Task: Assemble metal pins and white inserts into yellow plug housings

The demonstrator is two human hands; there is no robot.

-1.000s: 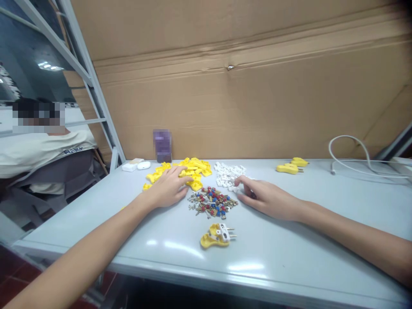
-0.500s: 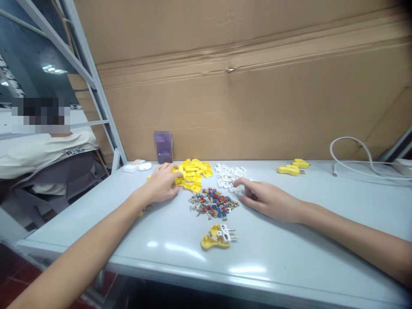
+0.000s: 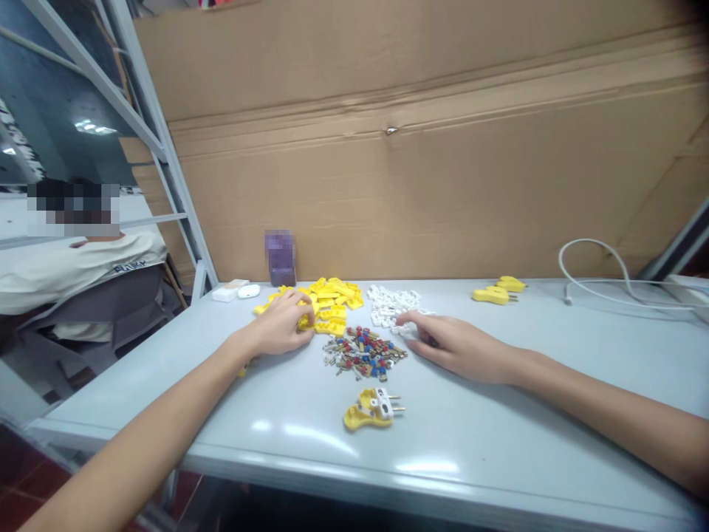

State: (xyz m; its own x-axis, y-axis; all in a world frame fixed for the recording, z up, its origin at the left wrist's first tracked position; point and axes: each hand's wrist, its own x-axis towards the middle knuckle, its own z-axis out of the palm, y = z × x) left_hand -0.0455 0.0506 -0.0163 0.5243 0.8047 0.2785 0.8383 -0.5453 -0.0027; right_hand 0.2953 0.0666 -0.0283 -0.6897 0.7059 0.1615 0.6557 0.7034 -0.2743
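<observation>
My left hand is curled at the front left of a heap of yellow plastic plug casing parts, shut on a yellow piece that shows between its fingers. My right hand lies on the table with its fingers slightly spread, the fingertips at the edge of a pile of small white plastic parts. Between my hands sits a scatter of brass pins with red and blue pieces. Nearer me lies an assembled yellow plug, its white inner part showing.
Two yellow plugs and a white cable lie at the far right of the grey table. A blurred purple object and small white items stand at the back. A seated person is to the left.
My left hand has slid from the top of the yellow heap to its front left and curled shut. My right hand has moved slightly toward the white parts.
</observation>
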